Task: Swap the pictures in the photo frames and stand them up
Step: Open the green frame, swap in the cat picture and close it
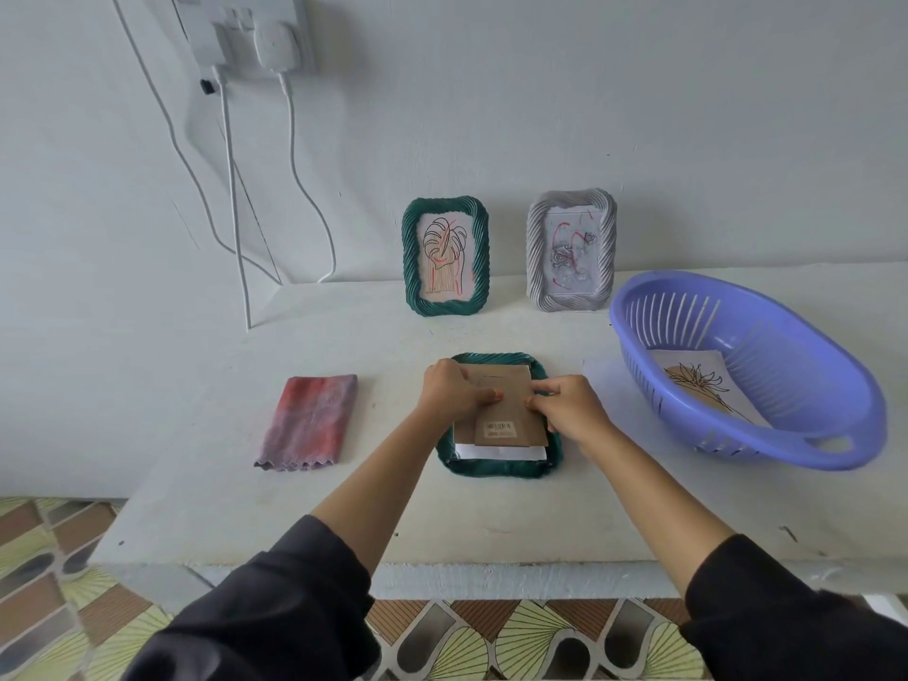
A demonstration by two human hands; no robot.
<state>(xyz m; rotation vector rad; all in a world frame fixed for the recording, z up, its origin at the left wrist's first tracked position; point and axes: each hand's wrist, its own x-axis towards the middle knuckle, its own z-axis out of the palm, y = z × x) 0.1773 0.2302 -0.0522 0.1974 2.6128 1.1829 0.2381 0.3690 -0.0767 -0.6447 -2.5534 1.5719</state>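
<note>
A green frame [496, 468] lies face down in the middle of the table. Its brown cardboard back panel [511, 420] rests in it, with a strip of white paper [496, 453] showing at the near edge. My left hand [449, 391] presses on the panel's left side. My right hand [572, 407] holds the panel's right edge with its fingertips. Against the wall stand a second green frame [445, 256] with a leaf drawing and a grey frame [571, 251] with a faint drawing. A loose picture [697, 383] lies in the purple basket.
The purple plastic basket [766, 366] sits at the right of the white table [245, 508]. A folded pink-grey cloth [307, 421] lies at the left. White cables [231, 189] hang from a wall socket down to the table's back left.
</note>
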